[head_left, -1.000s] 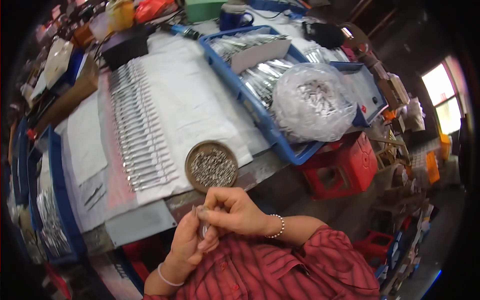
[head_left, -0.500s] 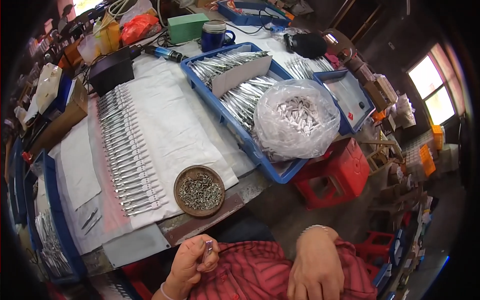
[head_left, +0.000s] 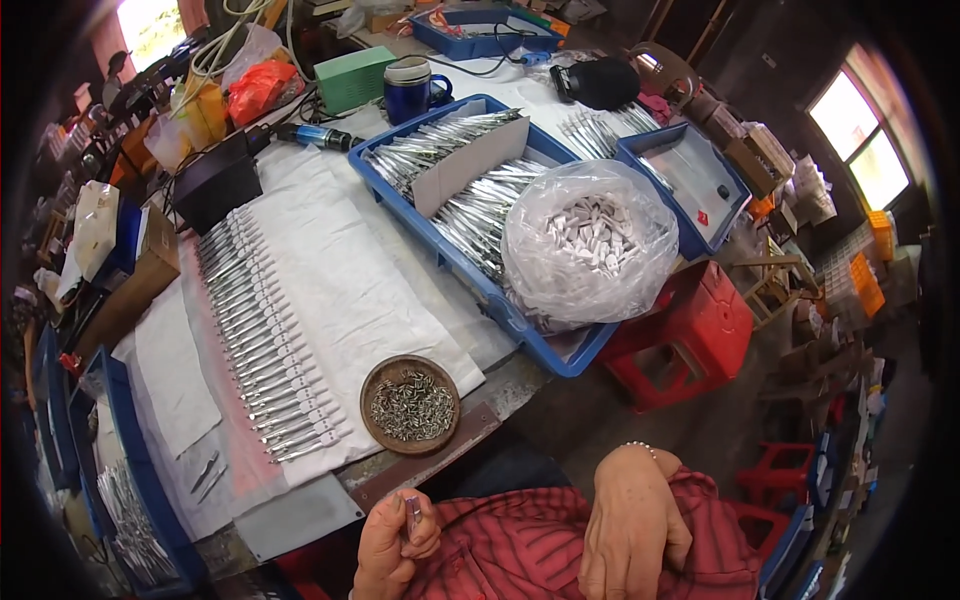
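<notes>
My left hand (head_left: 395, 545) is closed at the lower middle of the head view. A small pale, pinkish piece (head_left: 413, 508) sticks up between its thumb and fingers; its exact kind is unclear. My right hand (head_left: 632, 525) hangs palm down against the red checked shirt (head_left: 520, 540), its fingers loosely stretched downward and partly cut off by the lower edge. Nearest my left hand, at the table's edge, stands a round brown bowl (head_left: 368, 408) of tiny metal pins. Left of it, slim silver pieces with white flat ends (head_left: 270, 335) lie in a long row on white sheeting.
A blue tray (head_left: 470, 268) holds silver pieces, a cardboard divider and a clear bag (head_left: 530, 240) of small white parts. Beside it are a red stool (head_left: 715, 325) and another blue tray (head_left: 660, 205). A blue mug (head_left: 405, 100) and a green box (head_left: 352, 80) stand farther back.
The table and its things sit slightly lower and to the right on the left side of the view, as the view has shifted. Both hands keep much the same pose.
</notes>
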